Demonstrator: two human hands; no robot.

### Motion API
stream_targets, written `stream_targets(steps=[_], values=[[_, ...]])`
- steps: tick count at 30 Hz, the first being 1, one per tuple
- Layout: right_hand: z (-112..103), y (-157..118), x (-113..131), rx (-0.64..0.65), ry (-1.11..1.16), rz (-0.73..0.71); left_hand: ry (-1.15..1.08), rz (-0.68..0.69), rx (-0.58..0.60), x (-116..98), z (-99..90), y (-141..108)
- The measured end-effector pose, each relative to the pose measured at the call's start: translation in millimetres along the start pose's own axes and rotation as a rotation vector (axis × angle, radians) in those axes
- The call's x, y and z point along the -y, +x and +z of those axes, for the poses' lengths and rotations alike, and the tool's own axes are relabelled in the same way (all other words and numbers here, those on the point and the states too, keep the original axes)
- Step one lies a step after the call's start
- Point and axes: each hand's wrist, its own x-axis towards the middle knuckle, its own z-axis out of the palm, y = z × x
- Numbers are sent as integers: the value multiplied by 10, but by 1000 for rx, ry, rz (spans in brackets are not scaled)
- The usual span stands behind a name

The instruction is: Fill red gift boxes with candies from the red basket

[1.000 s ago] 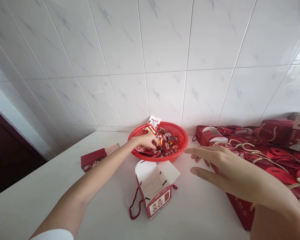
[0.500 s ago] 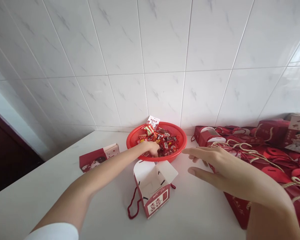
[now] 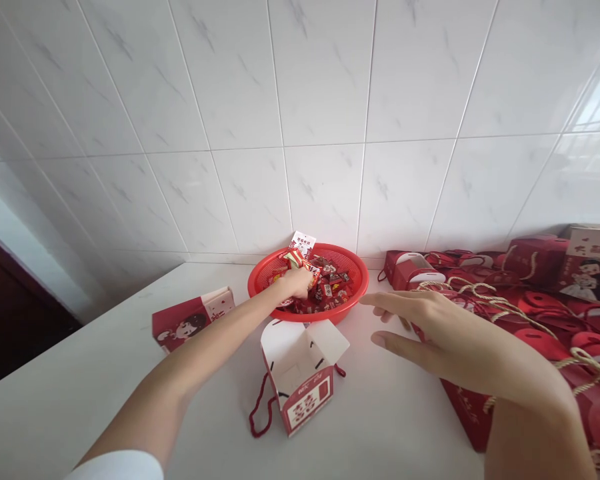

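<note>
My left hand (image 3: 297,283) reaches into a red perforated plastic basket (image 3: 359,281) heaped with wrapped candies (image 3: 330,290). Its fingers are closed at a red-and-yellow wrapped candy (image 3: 311,269), though the fingertips are partly hidden. In front of the basket stands a small red-and-white gift box (image 3: 307,403) with its top flaps spread and a dark red cord at its sides. The inside that shows is bare white. My right hand (image 3: 425,327) hovers right of the box, fingers stretched out, thumb apart, with nothing in it.
A red box with a cartoon figure (image 3: 190,325) lies on the white table (image 3: 180,407) at left. Many red gift boxes with rope handles (image 3: 530,307) crowd the right side. A white tiled wall (image 3: 325,187) stands behind the basket.
My left hand has risen a little from the candies, with the red-and-yellow wrapper now at its fingers. My right hand stays open in nearly the same place. The view has shifted slightly.
</note>
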Motion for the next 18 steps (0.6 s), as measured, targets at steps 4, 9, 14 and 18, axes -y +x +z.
stream_targets(steps=[4,9,14,18], values=[[3,-1,-37,-14,3,-5,-208,16,-96,276,-51,2],[-7,42,-62,22,12,-15,-540,69,-195,582,-59,-63],[2,91,-54,61,30,13,-808,135,-242,704,51,-99],[9,138,-55,96,54,55,-943,149,-288,710,124,-50]])
